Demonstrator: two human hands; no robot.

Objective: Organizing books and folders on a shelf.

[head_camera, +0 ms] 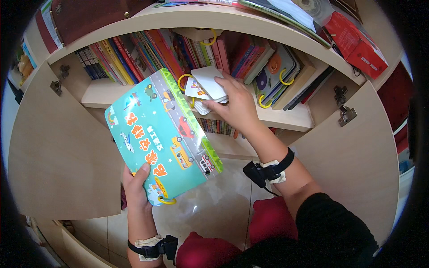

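Observation:
My left hand (137, 184) grips the lower edge of a turquoise ring-bound children's activity book (150, 134), its thumb on the cover. Printed vehicles, a plane and a rainbow decorate that cover, and a yellow ring hangs at its bottom corner. Just beyond the book's upper right side, my right hand (234, 97) pinches a stack of white rounded cards (209, 82) between thumb and fingers. One card shows small coloured pictures. Yellow rings are at the left of the cards, and more white cards show below them. The cards are in front of the cabinet shelf.
Upright books (124, 63) fill much of the cabinet shelf (104, 93), with ring-bound boards (274, 73) at the right. Two wooden doors (63, 147) (352, 160) stand open on both sides. A red box (358, 47) lies on the cabinet top. Below are floor tiles and my knees.

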